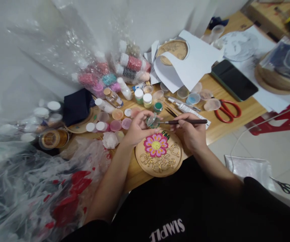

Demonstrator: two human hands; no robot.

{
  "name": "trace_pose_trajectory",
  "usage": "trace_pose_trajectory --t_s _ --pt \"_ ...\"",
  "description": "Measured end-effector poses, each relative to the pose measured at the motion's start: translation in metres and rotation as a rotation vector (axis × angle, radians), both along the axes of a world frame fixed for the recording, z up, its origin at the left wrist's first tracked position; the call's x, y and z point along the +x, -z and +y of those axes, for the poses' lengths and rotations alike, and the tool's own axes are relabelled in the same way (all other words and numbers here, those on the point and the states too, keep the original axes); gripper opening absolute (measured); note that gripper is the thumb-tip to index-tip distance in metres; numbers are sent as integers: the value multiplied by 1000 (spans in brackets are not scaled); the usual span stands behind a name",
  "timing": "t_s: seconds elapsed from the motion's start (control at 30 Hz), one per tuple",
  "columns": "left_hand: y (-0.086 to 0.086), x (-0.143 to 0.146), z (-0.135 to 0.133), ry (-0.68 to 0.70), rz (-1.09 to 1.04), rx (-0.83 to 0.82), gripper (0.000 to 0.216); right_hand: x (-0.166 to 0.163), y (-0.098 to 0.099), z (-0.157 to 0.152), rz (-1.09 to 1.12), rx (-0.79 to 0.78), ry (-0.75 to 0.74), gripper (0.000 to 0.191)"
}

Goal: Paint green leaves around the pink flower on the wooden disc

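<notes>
- In the head view, my only one, I see the left fingers pinching a small clear container with green in it.
- The right fingers pinch a dark-handled tool; its thin metal end points left at that container, though I can't tell whether the two touch.
- Just below both sets of fingers, on my near side, a round wooden board lies on the wooden counter. It carries a pink flower with a yellow centre, and gold outlines curl beneath the petals.
- Right beyond the left fingers I see an open jar of green, with two white-capped jars behind it.
- Past the right fingers, on the far side, lie black tweezers and a white tube.
- Farther right of those fingers are red-handled scissors and, beyond them, a dark phone.
</notes>
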State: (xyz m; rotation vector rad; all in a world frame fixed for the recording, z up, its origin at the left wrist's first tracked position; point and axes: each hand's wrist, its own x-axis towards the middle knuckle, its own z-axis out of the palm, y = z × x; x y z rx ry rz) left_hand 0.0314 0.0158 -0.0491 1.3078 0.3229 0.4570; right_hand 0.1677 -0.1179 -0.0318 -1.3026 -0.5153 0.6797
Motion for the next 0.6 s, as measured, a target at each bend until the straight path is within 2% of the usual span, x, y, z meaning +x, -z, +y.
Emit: trace_pose_trajectory --t_s 0.27,0.6 --pt "-2 0 -1 -15 26 -37 49 3 -1 -3 2 1 8 6" --pt "-1 1 -1 2 9 1 50 2 -8 -5 -128 -19 20 4"
